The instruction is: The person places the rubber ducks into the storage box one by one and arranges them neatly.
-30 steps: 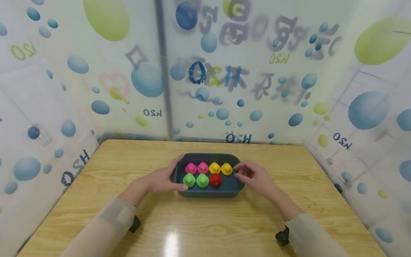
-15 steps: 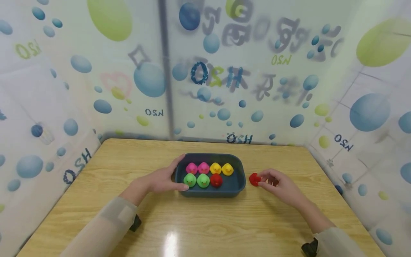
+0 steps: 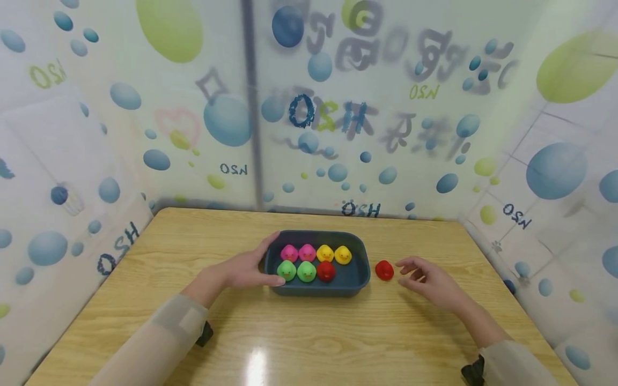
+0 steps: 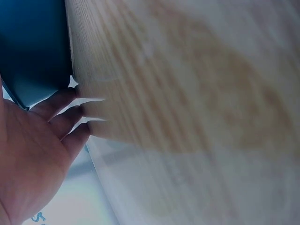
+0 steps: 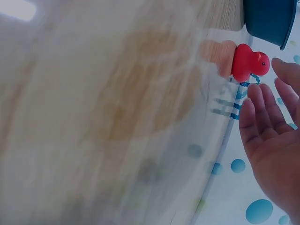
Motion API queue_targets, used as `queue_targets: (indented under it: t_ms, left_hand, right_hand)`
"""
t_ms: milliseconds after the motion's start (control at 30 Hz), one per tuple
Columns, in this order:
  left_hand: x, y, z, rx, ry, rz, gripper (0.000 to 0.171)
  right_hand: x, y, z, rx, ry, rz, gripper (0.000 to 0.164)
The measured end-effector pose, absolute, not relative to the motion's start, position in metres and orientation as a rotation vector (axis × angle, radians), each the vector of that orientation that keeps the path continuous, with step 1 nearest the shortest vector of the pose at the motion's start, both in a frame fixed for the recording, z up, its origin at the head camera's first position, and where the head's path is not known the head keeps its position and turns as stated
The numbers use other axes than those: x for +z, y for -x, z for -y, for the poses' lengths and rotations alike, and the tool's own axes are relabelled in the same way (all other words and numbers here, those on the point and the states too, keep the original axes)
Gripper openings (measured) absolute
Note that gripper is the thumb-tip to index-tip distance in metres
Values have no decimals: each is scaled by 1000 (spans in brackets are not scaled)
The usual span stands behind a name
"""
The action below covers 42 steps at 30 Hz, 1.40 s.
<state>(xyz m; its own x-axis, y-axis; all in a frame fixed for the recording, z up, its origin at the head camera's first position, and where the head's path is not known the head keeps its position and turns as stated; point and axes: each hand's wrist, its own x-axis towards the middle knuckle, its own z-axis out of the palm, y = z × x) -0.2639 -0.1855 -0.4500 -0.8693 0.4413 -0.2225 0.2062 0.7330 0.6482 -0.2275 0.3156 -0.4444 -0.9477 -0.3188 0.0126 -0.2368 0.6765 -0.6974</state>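
Observation:
In the head view, a dark blue tub [image 3: 318, 290] holds several small rubber ducks: pink ducks [image 3: 307, 252], yellow ducks [image 3: 325, 254], green ducks [image 3: 306, 272] and one red duck [image 3: 325, 271]. My left hand [image 3: 243, 269] holds the tub's left end, thumb at the near rim and index finger at the far corner. Another red duck [image 3: 384, 270] stands on the table to the right of the tub. Just right of this duck, with a small gap, is my right hand [image 3: 429, 281], holding nothing, fingers loosely bent. The right wrist view shows the same gap between fingertips and duck [image 5: 243, 63].
The wooden table [image 3: 309, 332] lies under everything. A printed cloth [image 3: 318, 161] with blue and green spots hangs behind it and along both sides. A dark wrist device [image 3: 205, 334] sits at the left sleeve, another device [image 3: 473, 371] at the right.
My right hand has moved right from the tub's right end. The red duck it had is now on the table, let go. My left hand stays at the tub.

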Motion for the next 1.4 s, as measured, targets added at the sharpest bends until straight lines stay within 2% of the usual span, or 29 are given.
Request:
queue_targets:
  t_ms: [267,600,1167,1400]
  left_hand:
    - [-448,263,186,904,-509,-2569,125]
    - [-449,263,185,878,-513,-2584,124]
    - [-451,264,185,872,-497,-2594,124]
    - [-451,263,185,881,-499,-2590,124]
  right_hand:
    - [-446,242,-304,-1102,471,-2727,44]
    - [-450,248,-291,-1137,484,-2677,39]
    - [-452,230,-294,-1101,554,-2769,29]
    - [-444,222,-294,-1131,605,-2831,35]
